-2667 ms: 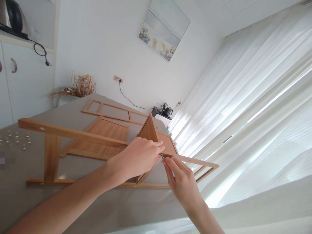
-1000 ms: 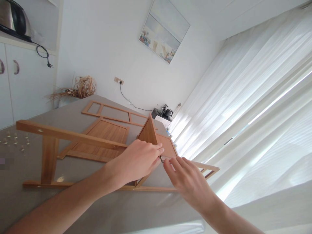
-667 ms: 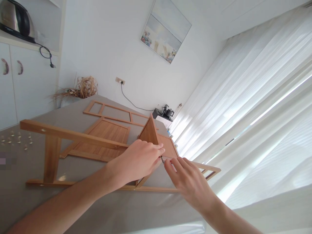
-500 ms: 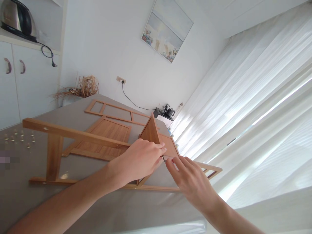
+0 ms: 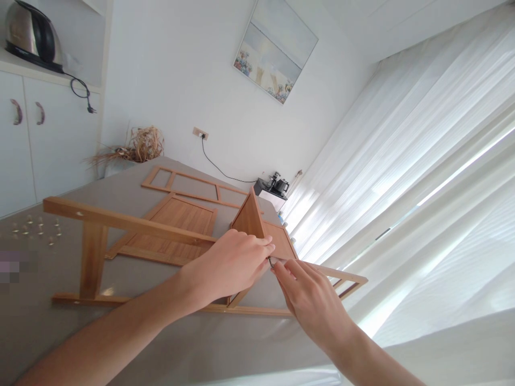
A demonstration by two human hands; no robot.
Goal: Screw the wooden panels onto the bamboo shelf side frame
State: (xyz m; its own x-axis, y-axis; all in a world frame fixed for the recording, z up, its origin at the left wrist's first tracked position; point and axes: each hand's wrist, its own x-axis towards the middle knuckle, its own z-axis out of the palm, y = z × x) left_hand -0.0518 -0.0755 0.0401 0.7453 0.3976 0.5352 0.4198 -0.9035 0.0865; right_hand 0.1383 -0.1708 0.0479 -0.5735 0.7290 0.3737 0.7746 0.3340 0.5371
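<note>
A wooden frame [image 5: 132, 222] stands on its side, with two long rails joined by a short crosspiece. A wooden panel [image 5: 248, 217] rises upright from it near the middle. My left hand [image 5: 233, 262] is closed over the frame's upper rail beside this panel; the back of the hand hides most of its grip. In the fingertips of my right hand [image 5: 308, 292] is a thin bent metal hex key [image 5: 271, 261]. Its far end meets the wood just under my left fingertips, where the fastener is hidden.
The grey table [image 5: 140, 343] bears a flat wooden panel [image 5: 177, 222] and an open wooden frame [image 5: 193, 181] behind it. Several small metal fittings [image 5: 40, 230] lie at the left. A kettle [image 5: 34, 35] stands on the cabinet, and white curtains [image 5: 422, 177] hang at the right.
My right hand has turned slightly and the hex key's angle has shifted with it. My left hand keeps its place on the frame. The view has moved a little.
</note>
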